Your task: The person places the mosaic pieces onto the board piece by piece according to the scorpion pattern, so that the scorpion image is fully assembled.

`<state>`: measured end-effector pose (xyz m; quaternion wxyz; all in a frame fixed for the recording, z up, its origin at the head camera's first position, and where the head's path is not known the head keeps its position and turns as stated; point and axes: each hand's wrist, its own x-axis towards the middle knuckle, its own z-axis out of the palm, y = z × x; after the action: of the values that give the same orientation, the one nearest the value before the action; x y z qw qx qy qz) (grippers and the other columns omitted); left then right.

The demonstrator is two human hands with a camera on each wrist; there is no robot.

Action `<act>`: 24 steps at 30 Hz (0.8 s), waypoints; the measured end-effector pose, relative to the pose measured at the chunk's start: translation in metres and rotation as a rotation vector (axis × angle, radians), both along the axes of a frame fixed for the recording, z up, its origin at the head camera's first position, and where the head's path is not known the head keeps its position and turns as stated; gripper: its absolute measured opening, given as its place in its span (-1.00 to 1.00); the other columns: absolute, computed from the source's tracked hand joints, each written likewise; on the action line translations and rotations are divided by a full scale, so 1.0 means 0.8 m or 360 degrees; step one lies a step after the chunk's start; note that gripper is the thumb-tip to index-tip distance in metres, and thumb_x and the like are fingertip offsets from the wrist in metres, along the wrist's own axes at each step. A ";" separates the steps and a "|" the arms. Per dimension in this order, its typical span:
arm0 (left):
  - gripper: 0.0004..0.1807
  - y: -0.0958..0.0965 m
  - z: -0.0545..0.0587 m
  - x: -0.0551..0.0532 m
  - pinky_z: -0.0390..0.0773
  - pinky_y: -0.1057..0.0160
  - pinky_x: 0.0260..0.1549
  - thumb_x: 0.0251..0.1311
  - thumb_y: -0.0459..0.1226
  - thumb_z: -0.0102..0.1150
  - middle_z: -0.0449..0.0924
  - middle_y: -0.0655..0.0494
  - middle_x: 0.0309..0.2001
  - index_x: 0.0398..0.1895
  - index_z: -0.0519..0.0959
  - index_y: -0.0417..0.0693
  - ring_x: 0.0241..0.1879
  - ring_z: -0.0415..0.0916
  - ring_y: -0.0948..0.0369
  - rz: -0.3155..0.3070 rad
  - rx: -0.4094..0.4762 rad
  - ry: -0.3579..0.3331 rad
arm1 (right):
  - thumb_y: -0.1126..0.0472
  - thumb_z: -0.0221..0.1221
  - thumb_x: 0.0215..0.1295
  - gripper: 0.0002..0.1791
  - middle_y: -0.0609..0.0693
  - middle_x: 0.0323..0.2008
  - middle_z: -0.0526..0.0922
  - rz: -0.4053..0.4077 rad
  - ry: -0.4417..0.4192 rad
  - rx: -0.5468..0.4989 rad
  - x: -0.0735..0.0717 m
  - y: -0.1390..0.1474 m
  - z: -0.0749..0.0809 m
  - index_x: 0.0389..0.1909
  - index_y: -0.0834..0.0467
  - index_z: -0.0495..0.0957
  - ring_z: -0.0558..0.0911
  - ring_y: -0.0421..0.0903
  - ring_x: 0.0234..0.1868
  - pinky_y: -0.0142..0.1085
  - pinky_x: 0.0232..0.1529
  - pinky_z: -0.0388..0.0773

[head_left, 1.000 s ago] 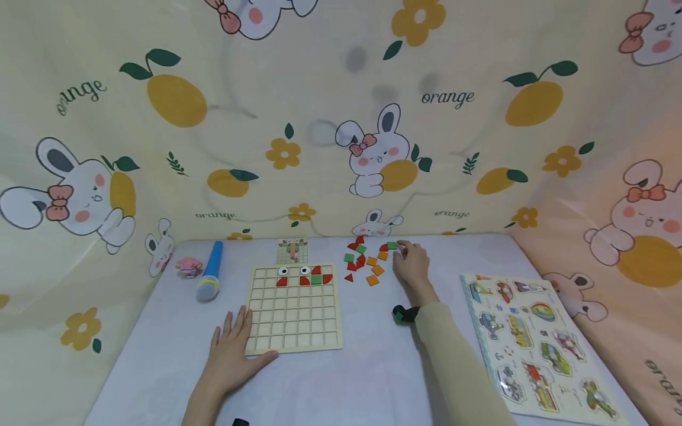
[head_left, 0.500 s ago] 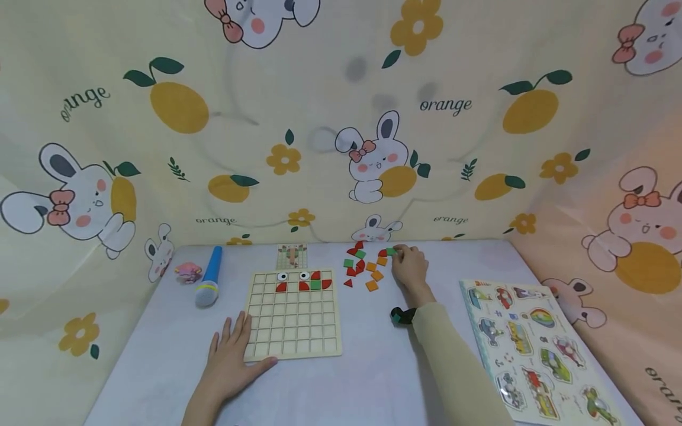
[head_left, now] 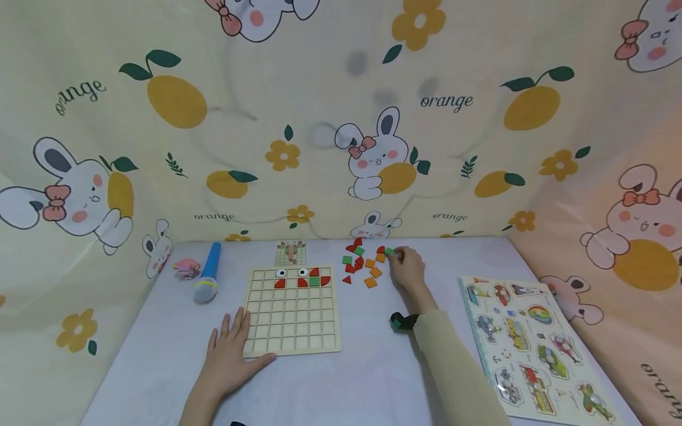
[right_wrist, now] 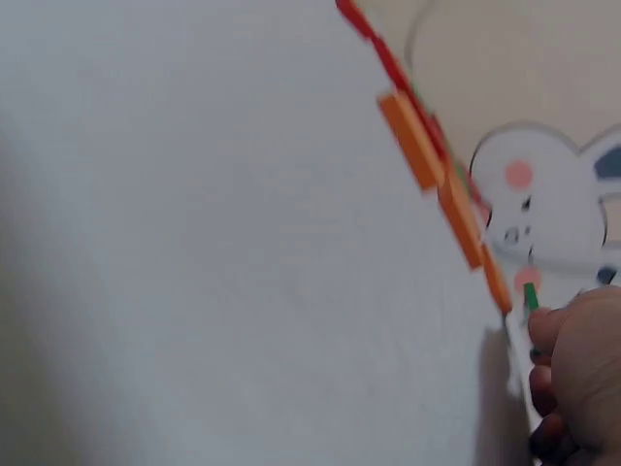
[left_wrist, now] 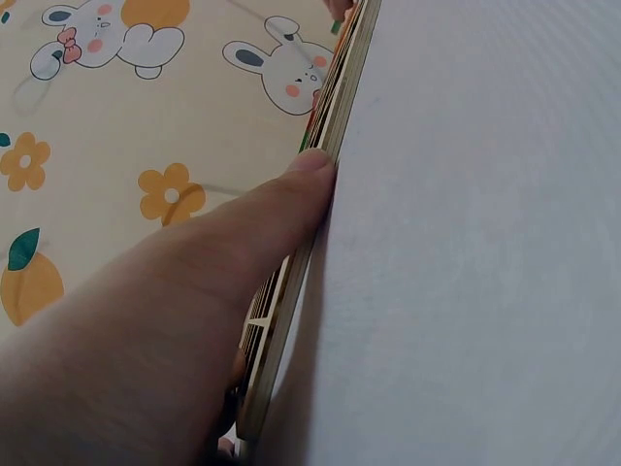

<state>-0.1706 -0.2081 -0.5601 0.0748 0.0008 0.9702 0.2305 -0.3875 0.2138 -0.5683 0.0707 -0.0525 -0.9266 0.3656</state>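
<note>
My grid board (head_left: 291, 313) could skid if my left hand (head_left: 226, 352), fingers spread along its left side and thumb at the near edge, pressed unevenly. My right hand (head_left: 409, 269) seems to pinch the green square (head_left: 390, 252) well right of the board, though my fingers hide part of it; held only by one end, it could slip or nudge the red quarter-round (head_left: 380, 250) close beside it.

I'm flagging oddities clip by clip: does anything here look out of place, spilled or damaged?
Nothing stands out as damaged or spilled. The loose pieces lie scattered at mixed angles right of the grid board, untidy but with no visible breakage.
</note>
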 end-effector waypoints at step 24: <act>0.44 -0.001 -0.001 -0.001 -0.37 -0.45 0.55 0.07 0.57 0.19 -0.22 -0.26 0.71 0.70 -0.04 -0.27 0.67 -0.41 -0.35 0.0005 -0.0007 0.0016 | 0.16 0.30 0.50 -0.73 0.11 -0.20 0.60 0.0694 0.0268 -0.0119 0.083 -0.232 0.041 0.07 0.24 0.68 0.48 -0.01 -0.16 -0.19 -0.15 0.36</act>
<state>-0.1717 -0.2091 -0.5605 0.0695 0.0004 0.9711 0.2284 -0.3214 0.0279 -0.5351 0.0651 0.1769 -0.8927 0.4093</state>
